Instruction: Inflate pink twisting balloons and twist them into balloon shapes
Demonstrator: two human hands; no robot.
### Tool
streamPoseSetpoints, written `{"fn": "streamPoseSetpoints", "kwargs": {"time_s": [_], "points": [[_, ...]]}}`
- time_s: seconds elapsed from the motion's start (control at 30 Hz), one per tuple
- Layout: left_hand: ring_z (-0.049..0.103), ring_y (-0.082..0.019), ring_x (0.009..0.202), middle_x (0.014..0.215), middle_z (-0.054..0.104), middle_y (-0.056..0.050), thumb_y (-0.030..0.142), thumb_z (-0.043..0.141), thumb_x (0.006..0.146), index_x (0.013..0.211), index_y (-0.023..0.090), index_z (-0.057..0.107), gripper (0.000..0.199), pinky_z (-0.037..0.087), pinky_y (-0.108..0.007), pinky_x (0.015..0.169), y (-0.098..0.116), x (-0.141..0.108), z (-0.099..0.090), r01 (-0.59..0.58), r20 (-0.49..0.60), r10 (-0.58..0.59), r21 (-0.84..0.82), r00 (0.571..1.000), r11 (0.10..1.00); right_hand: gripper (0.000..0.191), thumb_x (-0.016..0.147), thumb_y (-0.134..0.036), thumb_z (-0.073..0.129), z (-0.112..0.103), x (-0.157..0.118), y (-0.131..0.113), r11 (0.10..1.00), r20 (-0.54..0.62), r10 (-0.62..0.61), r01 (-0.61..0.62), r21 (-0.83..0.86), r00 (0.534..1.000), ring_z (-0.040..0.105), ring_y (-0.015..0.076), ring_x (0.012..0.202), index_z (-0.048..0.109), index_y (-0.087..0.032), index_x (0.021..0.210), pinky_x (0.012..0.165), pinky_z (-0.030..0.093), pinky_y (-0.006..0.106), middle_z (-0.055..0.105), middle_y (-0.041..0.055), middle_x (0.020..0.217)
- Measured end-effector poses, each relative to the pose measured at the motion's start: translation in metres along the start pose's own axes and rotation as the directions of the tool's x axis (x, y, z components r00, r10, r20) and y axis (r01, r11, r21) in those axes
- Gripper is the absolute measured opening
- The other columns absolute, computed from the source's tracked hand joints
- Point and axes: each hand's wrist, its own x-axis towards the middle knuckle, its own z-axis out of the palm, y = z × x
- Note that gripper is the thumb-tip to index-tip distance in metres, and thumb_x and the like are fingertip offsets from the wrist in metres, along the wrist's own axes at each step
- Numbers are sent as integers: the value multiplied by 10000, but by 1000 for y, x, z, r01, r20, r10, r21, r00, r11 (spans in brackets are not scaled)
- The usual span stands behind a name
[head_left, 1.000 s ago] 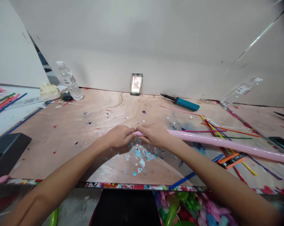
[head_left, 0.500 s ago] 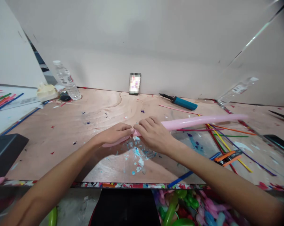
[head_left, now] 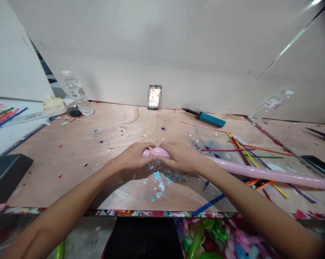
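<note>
A long pink modelling balloon (head_left: 246, 170) stretches from between my hands out past the right edge of the view. My left hand (head_left: 134, 155) is closed on its left end, where a small round bubble shows at the fingertips. Just right of a narrow twisted neck, my right hand (head_left: 182, 156) grips the thicker part with thumb and fingers. Both hands nearly meet above the middle of the wooden table (head_left: 105, 190). Part of the balloon is hidden behind my right hand and forearm.
Several uninflated balloons (head_left: 259, 147) lie at the right, with an orange-handled cutter (head_left: 259, 183) under the pink balloon. A teal hand pump (head_left: 209, 119), a propped phone (head_left: 154, 97) and a water bottle (head_left: 78, 93) stand or lie towards the back wall. Inflated balloons (head_left: 205, 237) fill the space below the table's edge.
The balloon's long right part has swung down and towards me. My hands have turned, so the bubble and the twisted neck now show between them.
</note>
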Motion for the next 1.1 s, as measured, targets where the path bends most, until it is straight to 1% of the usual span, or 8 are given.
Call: {"fn": "streamPoseSetpoints", "kwargs": {"time_s": [0.07, 0.17, 0.23, 0.37, 0.5, 0.7, 0.87, 1.1], "points": [[581, -156, 717, 785, 656, -19, 386, 496, 841, 896, 162, 653, 280, 406, -253, 617, 0, 0, 0, 30, 68, -32, 17, 997, 999, 315, 901, -481, 468, 1, 1, -2, 997, -45, -3, -1, -75, 999, 582, 240, 861, 538, -184, 978, 711, 343, 307, 649, 94, 945], [563, -144, 668, 754, 647, -5, 380, 517, 826, 897, 160, 652, 267, 376, -246, 578, 0, 0, -2, 48, 162, -43, -27, 986, 998, 232, 856, -338, 549, 4, 3, -7, 981, -75, -12, -3, -192, 997, 575, 246, 859, 522, -181, 1025, 711, 332, 313, 639, 93, 957], [568, -146, 682, 781, 656, -12, 377, 502, 836, 897, 158, 651, 272, 378, -247, 583, 0, 0, -4, 47, 140, -41, -40, 989, 998, 258, 853, -308, 555, 7, 3, -10, 976, -71, -21, 5, -219, 997, 571, 251, 880, 519, -177, 1073, 735, 333, 321, 634, 101, 976], [608, -167, 803, 914, 686, -21, 342, 506, 839, 988, 192, 650, 256, 414, -262, 685, 0, -1, -3, -3, -15, 3, 51, 1000, 999, 483, 857, -494, 547, 9, 0, -8, 990, -94, -37, 24, -139, 995, 549, 283, 1000, 482, -187, 1224, 825, 341, 352, 620, 120, 1058], [634, -179, 831, 970, 699, -15, 319, 530, 817, 1137, 248, 597, 335, 413, -263, 687, -6, -3, 1, 29, -122, -1, 229, 992, 973, 409, 880, -449, 518, 12, -3, 3, 999, -107, -6, 2, -32, 994, 564, 259, 993, 513, -188, 1196, 815, 353, 328, 635, 99, 1050], [640, -211, 792, 891, 705, -27, 484, 537, 824, 1058, 246, 626, 346, 393, -276, 641, -15, -1, 6, 20, -32, -8, 399, 999, 917, 283, 796, -229, 576, 36, 4, 8, 992, -208, 75, -93, -81, 975, 568, 255, 935, 541, -159, 1068, 806, 346, 341, 640, 95, 989], [641, -190, 854, 1009, 700, -17, 397, 493, 871, 1120, 265, 603, 302, 392, -264, 680, -17, -2, 7, 8, -97, 29, 364, 995, 931, 430, 833, -369, 580, 48, -1, 9, 1000, -288, 30, -28, 10, 957, 554, 275, 1004, 497, -160, 1199, 859, 347, 370, 630, 117, 1105], [641, -215, 820, 884, 699, -26, 518, 501, 841, 1052, 245, 629, 368, 379, -279, 661, -21, -1, 10, -22, -25, 38, 451, 999, 892, 266, 812, -293, 585, 54, -6, 6, 998, -295, 49, -60, -29, 954, 544, 267, 916, 562, -150, 1035, 848, 348, 371, 645, 102, 960]]}}
